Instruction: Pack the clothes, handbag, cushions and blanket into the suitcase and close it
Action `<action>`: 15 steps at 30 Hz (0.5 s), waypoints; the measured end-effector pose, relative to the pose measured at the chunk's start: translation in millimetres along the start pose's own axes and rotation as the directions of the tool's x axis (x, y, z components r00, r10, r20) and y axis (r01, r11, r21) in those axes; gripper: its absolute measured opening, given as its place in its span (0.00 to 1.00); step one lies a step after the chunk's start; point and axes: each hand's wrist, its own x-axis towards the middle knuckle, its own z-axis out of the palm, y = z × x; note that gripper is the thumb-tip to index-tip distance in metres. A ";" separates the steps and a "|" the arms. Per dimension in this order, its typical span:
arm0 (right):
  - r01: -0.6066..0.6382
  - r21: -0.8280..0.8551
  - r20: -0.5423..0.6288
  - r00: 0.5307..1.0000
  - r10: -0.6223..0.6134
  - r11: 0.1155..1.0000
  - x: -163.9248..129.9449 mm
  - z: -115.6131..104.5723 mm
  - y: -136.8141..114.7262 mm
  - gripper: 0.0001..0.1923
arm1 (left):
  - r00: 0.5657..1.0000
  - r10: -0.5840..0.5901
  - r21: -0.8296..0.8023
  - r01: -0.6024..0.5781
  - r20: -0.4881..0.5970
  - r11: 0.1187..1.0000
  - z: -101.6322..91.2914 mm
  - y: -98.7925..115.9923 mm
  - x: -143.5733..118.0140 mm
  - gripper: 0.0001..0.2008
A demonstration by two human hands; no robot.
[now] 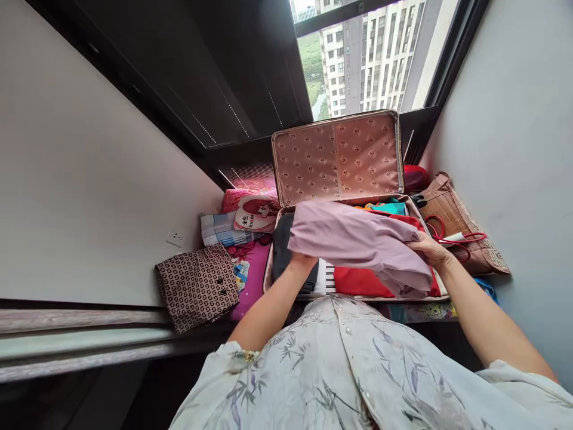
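Around our hands the ledge is crowded. Beyond them stands the suitcase (353,251), its patterned lid (336,156) propped upright against the window (371,54). Left of our left hand (301,263) lie a printed cushion (256,214), a striped cloth (220,229) and, nearer us, a brown dotted pouch (197,285) resting on a pink sheet (256,269). Right of our right hand (430,248) sits a woven bag (456,221) with red handles, touching the suitcase's side. Under our hands the case already holds a red garment (358,280), a dark one (282,251) and something teal (389,208) at the back.

We hold the mauve garment (358,239) folded, above the open case. Its long axis runs from left to right between our hands, dipping a little toward the right, where loose folds hang by the case's near edge. Our left hand grips it from beneath at the left end; the fingers are hidden, so we cannot tell how tightly. Our right hand closes on the right end, fingers tucked into the cloth.

The walls press in on both sides and the lid blocks the far side. Open room lies only above the case and back toward our body.
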 end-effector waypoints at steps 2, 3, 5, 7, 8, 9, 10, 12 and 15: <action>-0.118 -0.205 -0.031 0.993 0.114 0.972 9.6 -23.3 10.8 0.39 | 0.968 -0.242 -0.080 0.237 -0.069 0.968 -9.2 -38.6 -34.0 0.22; -0.161 -0.339 -0.093 0.986 0.138 0.927 13.6 -31.5 16.3 0.41 | 0.942 -0.323 -0.084 0.316 -0.095 0.945 -16.8 -55.6 -49.9 0.25; -0.195 -0.570 -0.246 0.967 0.060 0.798 17.9 -39.8 26.0 0.45 | 0.902 -0.380 -0.023 0.383 -0.204 0.923 -35.9 -80.3 -75.2 0.30; -0.196 -0.715 -0.336 0.938 -0.084 0.671 16.6 -36.1 32.9 0.47 | 0.935 -0.220 0.169 0.273 -0.279 0.947 -53.4 -89.5 -87.8 0.28; -0.193 -0.757 -0.348 0.928 -0.135 0.625 14.0 -30.1 35.4 0.46 | 0.956 -0.103 0.285 0.184 -0.275 0.941 -58.4 -88.6 -88.7 0.25; -0.191 -0.785 -0.346 0.924 -0.163 0.589 10.6 -21.8 37.7 0.44 | 0.971 0.012 0.393 0.086 -0.239 0.916 -59.6 -85.0 -86.2 0.23; -0.192 -0.807 -0.337 0.926 -0.168 0.559 6.9 -12.0 40.3 0.42 | 0.978 0.101 0.479 0.000 -0.184 0.878 -56.5 -79.7 -80.8 0.23; -0.188 -0.837 -0.303 0.941 -0.148 0.514 -0.4 9.0 47.5 0.40 | 0.981 0.172 0.579 -0.092 -0.086 0.810 -38.5 -68.9 -64.5 0.25; -0.219 -0.853 -0.302 0.948 -0.104 0.474 -7.2 31.6 64.8 0.40 | 0.999 0.044 0.591 -0.027 -0.015 0.806 4.7 -63.8 -40.1 0.37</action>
